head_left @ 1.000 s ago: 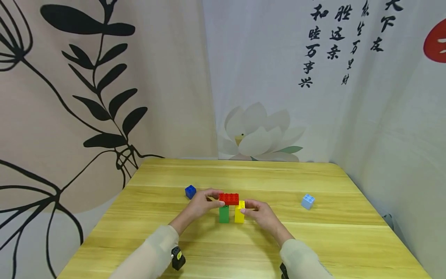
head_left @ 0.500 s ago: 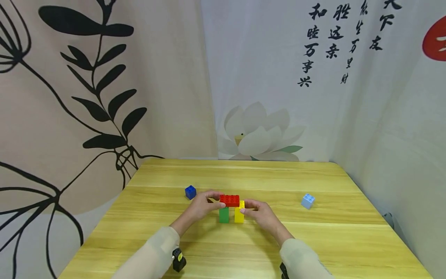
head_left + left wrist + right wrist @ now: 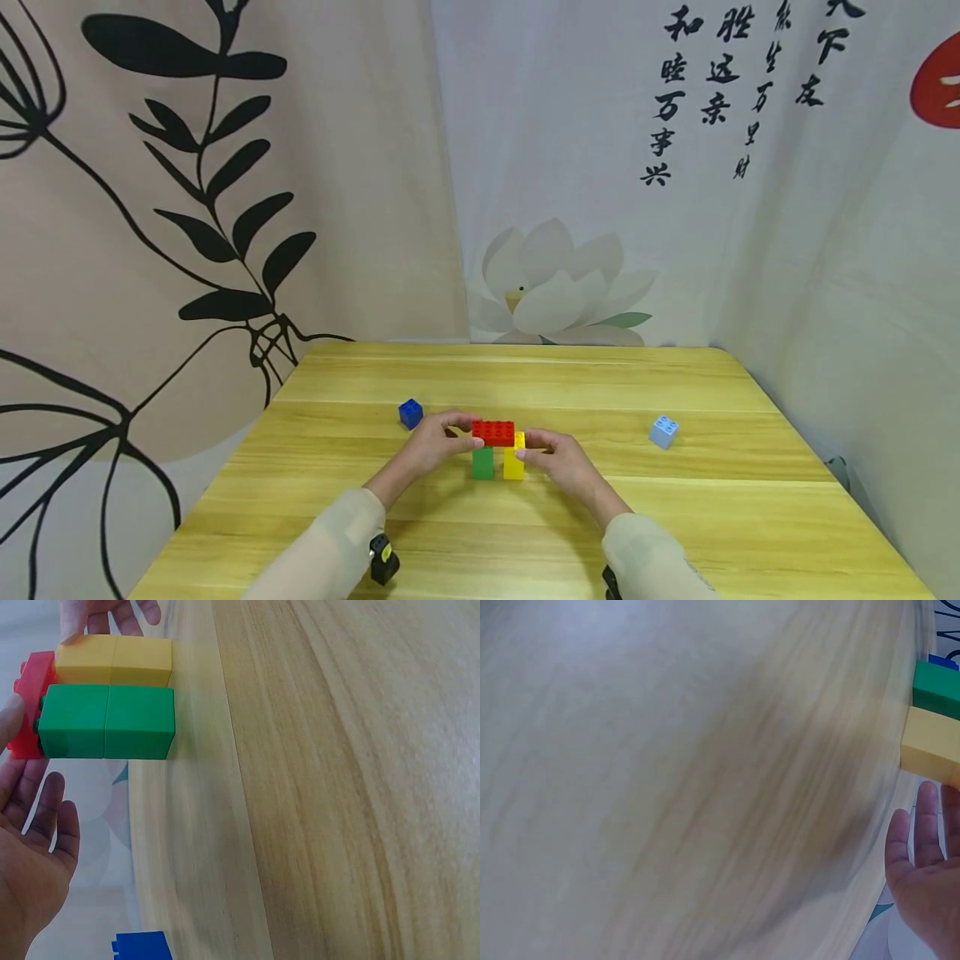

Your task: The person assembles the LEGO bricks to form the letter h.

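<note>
My left hand (image 3: 433, 443) pinches a red brick (image 3: 493, 432) by its left end, thumb in front and fingers behind. Beneath the red brick stand two stacks side by side, a green one (image 3: 483, 463) and a yellow one (image 3: 513, 465), each made of two bricks. In the left wrist view, studs show between the green stack (image 3: 106, 722) and the red brick (image 3: 34, 705), which leans a little. My right hand (image 3: 564, 463) pinches the upper part of the yellow stack from the right. The right wrist view shows that hand's loosely spread fingers (image 3: 928, 825) near the yellow bricks (image 3: 931, 746).
A dark blue brick (image 3: 410, 413) lies on the wooden table (image 3: 360, 375) behind my left hand. Farther right is a light blue brick (image 3: 663, 432). A printed curtain (image 3: 375, 208) hangs behind the table's back edge.
The red brick has come down slightly onto the stacks, with my left hand lowering alongside it. The yellow stack has shifted very slightly left towards the green one.
</note>
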`<state>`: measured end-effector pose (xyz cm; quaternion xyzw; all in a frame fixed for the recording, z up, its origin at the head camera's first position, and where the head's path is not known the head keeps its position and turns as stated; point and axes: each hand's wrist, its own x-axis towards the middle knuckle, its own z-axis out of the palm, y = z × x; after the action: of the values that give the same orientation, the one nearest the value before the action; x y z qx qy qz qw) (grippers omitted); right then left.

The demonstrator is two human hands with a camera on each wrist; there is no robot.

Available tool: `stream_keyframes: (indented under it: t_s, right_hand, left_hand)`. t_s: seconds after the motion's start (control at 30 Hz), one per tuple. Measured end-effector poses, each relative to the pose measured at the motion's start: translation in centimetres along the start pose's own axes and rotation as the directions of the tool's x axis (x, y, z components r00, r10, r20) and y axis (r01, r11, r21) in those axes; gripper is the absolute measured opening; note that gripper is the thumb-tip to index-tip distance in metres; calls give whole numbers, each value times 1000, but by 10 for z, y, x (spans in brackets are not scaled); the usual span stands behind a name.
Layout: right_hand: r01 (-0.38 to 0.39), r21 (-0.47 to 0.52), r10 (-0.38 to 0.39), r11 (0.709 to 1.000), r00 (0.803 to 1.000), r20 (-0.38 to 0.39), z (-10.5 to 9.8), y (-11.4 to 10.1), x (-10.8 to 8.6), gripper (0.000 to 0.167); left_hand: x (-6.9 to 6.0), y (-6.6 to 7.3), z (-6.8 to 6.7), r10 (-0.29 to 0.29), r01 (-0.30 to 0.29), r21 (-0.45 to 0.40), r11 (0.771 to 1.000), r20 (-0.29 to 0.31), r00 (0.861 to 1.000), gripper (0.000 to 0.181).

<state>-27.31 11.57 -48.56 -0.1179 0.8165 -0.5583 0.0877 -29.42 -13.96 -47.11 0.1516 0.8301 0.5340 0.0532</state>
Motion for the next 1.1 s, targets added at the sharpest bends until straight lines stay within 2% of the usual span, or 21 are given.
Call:
stream_keyframes:
  t_s: [0.37, 0.67, 0.93, 1.1]
  right_hand:
    - [18, -15, -18, 1000, 1000, 10, 0, 4, 4, 43]
    - [4, -22, -4, 1000, 1000, 7, 0, 2, 3, 43]
    - [7, -16, -7, 1000, 1000, 3, 1, -1, 0, 44]
    - [4, -27, -4, 1000, 1000, 2, 0, -3, 0, 44]
  left_hand:
    - [-1, 2, -3, 13, -13, 39, 999, 7, 1000, 40]
    - [0, -2, -2, 22, -22, 30, 999, 4, 1000, 40]
    - [1, 3, -6, 51, -52, 140, 989, 10, 999, 38]
    - [1, 5, -6, 69, -73, 141, 987, 35, 997, 36]
